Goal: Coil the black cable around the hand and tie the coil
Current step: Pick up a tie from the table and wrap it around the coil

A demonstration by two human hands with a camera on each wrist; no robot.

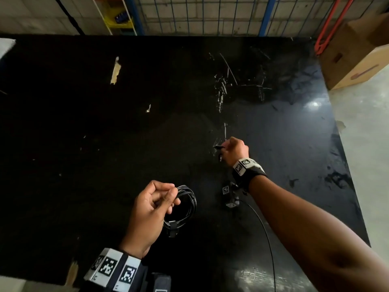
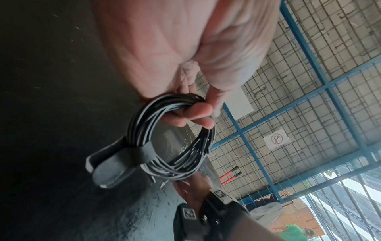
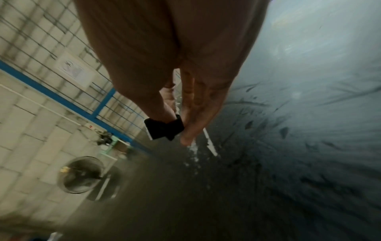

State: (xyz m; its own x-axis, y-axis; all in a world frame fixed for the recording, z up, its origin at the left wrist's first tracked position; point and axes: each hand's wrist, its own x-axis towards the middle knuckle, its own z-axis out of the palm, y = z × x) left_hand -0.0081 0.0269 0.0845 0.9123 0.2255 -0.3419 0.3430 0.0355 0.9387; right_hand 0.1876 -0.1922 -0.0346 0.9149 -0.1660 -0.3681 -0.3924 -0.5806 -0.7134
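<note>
A: Nearest, at six o'clock of the head view?

B: Left hand [image 1: 150, 209], fingers curled round the top of the black cable [image 1: 185, 207], thumb pressing the strands from the other side. Firm hold, nothing slack.

A: Look of the cable?

B: Wound into a round coil of many thin glossy loops, hanging from the fingers [image 2: 195, 112] just above the black table [image 1: 84, 123]. Bound at its lower edge by a flat black strap [image 2: 142, 151], two loose strap ends sticking out to one side.

A: Containers anywhere?

B: Only far off: a cardboard box [image 1: 357, 55] at two o'clock on the floor beyond the table's corner, contents not visible; a yellow bin [image 1: 117, 17] on a rack at eleven o'clock, dark items inside, too small to name.

A: Farther over the table?

B: At one o'clock from the coil, right hand [image 1: 233, 150], thumb and fingers closed in a pinch on a small black strap piece [image 3: 164, 128], low over the scratched tabletop. Well apart from the coil.
</note>
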